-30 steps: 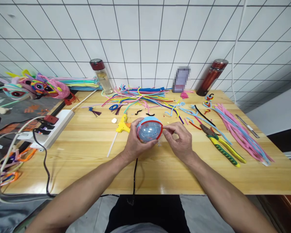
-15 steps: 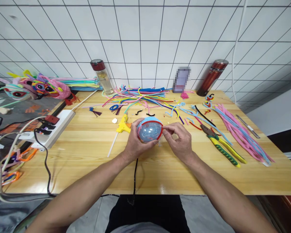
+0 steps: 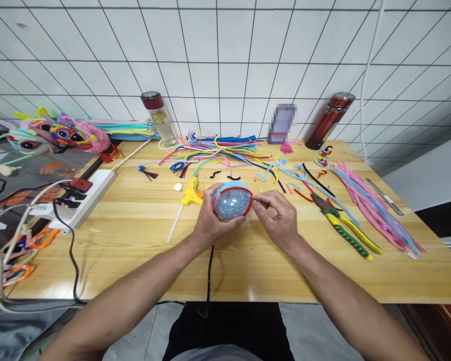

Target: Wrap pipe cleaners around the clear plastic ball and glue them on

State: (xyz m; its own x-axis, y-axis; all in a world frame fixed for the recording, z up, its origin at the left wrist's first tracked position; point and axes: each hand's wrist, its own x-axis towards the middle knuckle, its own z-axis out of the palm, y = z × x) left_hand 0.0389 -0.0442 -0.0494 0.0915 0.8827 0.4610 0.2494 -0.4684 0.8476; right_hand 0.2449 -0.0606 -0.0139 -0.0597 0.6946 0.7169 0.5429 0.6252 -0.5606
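My left hand [image 3: 209, 215] is wrapped round a clear plastic ball [image 3: 231, 204], with the thumb along its lower edge. Light blue pipe cleaners [image 3: 231, 185] cover the ball's far side, and a red pipe cleaner [image 3: 251, 204] rims the clear face. At the ball's right edge, my right hand [image 3: 278, 215] pinches the red pipe cleaner between thumb and forefinger; the exact grip is too small to make out. Just left of the ball lies a yellow hot glue gun [image 3: 191, 193] with a white glue stick [image 3: 175, 224] in its back.
Pliers [image 3: 344, 228], pink pipe cleaners [image 3: 372, 205] and a craft knife [image 3: 384, 195] lie to the right. Behind are a pipe cleaner pile [image 3: 218, 148], a glass bottle [image 3: 160, 120], a phone [image 3: 281, 124] and a red flask [image 3: 329, 120]. A power strip [image 3: 86, 200] with cables sits left.
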